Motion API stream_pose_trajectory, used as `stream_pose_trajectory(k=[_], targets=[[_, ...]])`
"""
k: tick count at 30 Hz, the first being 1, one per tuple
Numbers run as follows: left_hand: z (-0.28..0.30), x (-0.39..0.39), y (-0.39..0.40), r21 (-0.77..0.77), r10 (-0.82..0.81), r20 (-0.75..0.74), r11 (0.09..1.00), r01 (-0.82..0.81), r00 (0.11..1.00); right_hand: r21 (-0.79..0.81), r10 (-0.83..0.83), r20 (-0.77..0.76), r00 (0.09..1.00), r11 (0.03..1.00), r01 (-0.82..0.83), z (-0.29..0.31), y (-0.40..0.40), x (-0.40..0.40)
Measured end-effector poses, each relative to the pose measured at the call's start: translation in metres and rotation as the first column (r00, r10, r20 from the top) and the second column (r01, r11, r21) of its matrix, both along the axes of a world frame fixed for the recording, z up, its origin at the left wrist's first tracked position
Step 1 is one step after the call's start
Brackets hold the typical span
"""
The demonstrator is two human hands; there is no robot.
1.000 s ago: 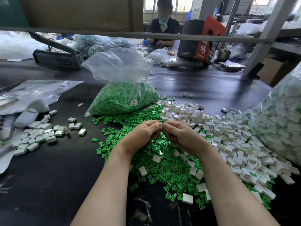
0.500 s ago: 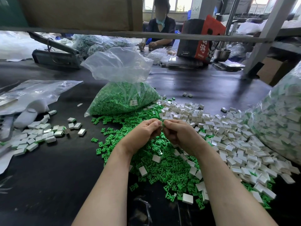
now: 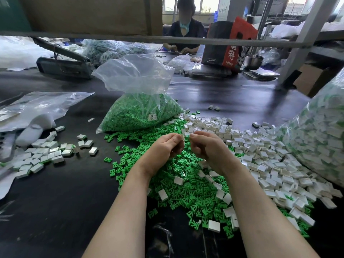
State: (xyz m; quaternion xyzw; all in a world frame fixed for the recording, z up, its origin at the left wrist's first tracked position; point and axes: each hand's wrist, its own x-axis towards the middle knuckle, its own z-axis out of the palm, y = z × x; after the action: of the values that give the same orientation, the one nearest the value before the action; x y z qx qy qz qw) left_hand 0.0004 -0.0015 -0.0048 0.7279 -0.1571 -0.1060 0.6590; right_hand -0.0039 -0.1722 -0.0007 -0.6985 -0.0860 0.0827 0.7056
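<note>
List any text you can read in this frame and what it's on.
"湖": large white character on the red face of the red and black box; the character above it is unclear.
Small white print on its black face: too small to read.
Sticker on the bag of green pieces: print blurred, unreadable.

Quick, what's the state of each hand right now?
Left hand: pinching a small white piece, mostly hidden.
Right hand: pinching the same piece.
</note>
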Motion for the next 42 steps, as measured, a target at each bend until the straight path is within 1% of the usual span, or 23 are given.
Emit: stream_pose_trajectory(k=[3,7,17,24,26,29,35,38,42], targets=[[-0.0004,0.0010,0.0003,-0.068,-0.011,-0.036,0.998,0.008,0.999,-0.004,-0.005,0.082,0.997,1.000,0.006,0.0017,0.0031,0.0006],[-0.0030,0.0039,0.0004,-0.090,-0.015,-0.051,0.996,0.011,0.999,-0.059,-0.008,0.138,0.990,0.998,0.017,0.0019,0.0044,0.0010],[-0.0006,0.0014,0.0015,0.027,-0.012,0.015,1.000,0.011,1.000,-0.121,0.001,0.177,0.984,0.992,0.021,0.0045,0.0032,0.0025],[0.0025,-0.0007,-0.0006,0.008,-0.019,0.016,1.000,0.019,1.000,-0.148,-0.042,0.204,0.978,0.986,0.073,0.0053,0.0058,0.0019],[0.0031,-0.0011,-0.0005,-0.001,-0.020,0.010,1.000,0.020,1.000,-0.170,-0.033,0.211,0.977,0.983,0.070,0.0056,0.0052,0.0021],[0.0047,-0.0018,-0.0002,-0.012,-0.027,-0.010,1.000,0.027,1.000,-0.218,0.030,0.195,0.980,0.976,0.013,0.0059,0.0030,0.0017],[0.0036,-0.0006,0.0021,0.047,-0.079,-0.007,0.996,0.080,0.997,-0.159,0.111,0.099,0.989,0.983,-0.094,0.0037,-0.0024,-0.0005],[0.0029,0.0015,0.0033,0.008,-0.094,-0.023,0.996,0.094,0.995,-0.109,0.131,0.062,0.989,0.986,-0.124,0.0022,-0.0032,-0.0019],[0.0023,0.0041,0.0037,-0.034,-0.081,-0.046,0.996,0.079,0.996,-0.145,0.128,0.055,0.990,0.982,-0.118,0.0001,0.0011,-0.0019]])
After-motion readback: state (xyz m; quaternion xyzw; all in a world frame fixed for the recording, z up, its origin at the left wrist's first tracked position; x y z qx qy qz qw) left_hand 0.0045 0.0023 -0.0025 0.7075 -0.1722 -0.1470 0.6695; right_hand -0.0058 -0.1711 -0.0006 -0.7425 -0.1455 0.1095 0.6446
